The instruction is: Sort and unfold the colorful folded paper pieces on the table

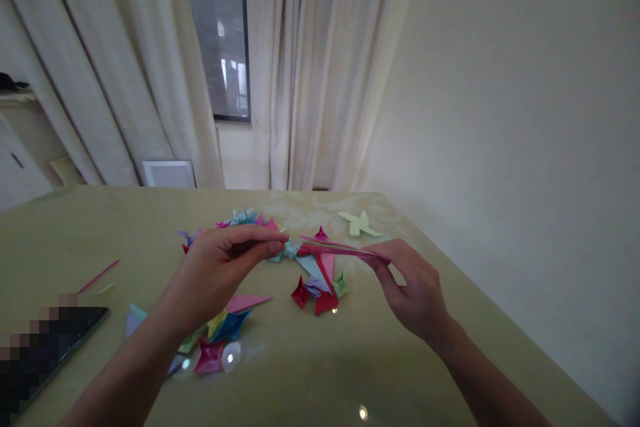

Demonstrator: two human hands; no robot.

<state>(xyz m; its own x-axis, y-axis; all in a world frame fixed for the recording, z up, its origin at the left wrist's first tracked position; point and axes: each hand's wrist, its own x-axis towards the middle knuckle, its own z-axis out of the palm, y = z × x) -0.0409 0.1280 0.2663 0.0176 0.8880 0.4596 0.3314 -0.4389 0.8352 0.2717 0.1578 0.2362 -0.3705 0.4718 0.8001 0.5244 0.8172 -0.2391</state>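
My right hand [407, 280] pinches the right end of some thin pink folded paper [340, 249], seen edge-on above the table. Across from it, my left hand [227, 260] has thumb and forefinger pressed together close to the paper's left end. Whether anything is between those left fingertips is too small to tell. Beneath the pink paper lies a cluster of folded paper pieces, among them a red one [327, 303], a dark red one [301, 293] and a green one [341, 285]. Light blue folded paper [291, 250] shows just beyond the left fingertips.
Near my left forearm lie a pink folded piece [207, 357], a blue one [234, 325] and a round white disc [231, 357]. A dark flat device [65, 347] rests at left, partly pixelated. A pale green paper shape [359, 223] lies towards the table's far right edge, by the wall.
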